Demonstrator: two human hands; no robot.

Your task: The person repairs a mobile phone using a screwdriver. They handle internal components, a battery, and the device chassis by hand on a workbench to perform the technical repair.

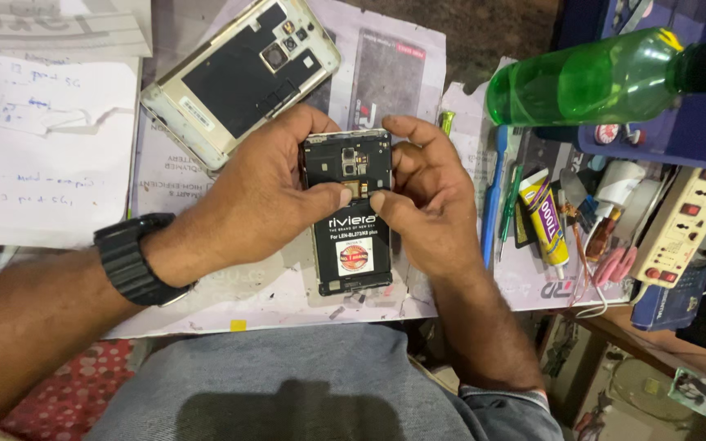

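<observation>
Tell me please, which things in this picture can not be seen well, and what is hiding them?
- Opened phone, head view: both sides are covered by the left hand and right hand.
- Small part under the thumb tips: too small to identify.
- Green bottle: its dark end is cut off by the right edge.
- White power strip: also runs past the right edge.
- Tools beside the glue tube: overlapping, hard to separate.

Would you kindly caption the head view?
Both hands, left hand and right hand, grip an opened phone over the paper-covered bench.
</observation>
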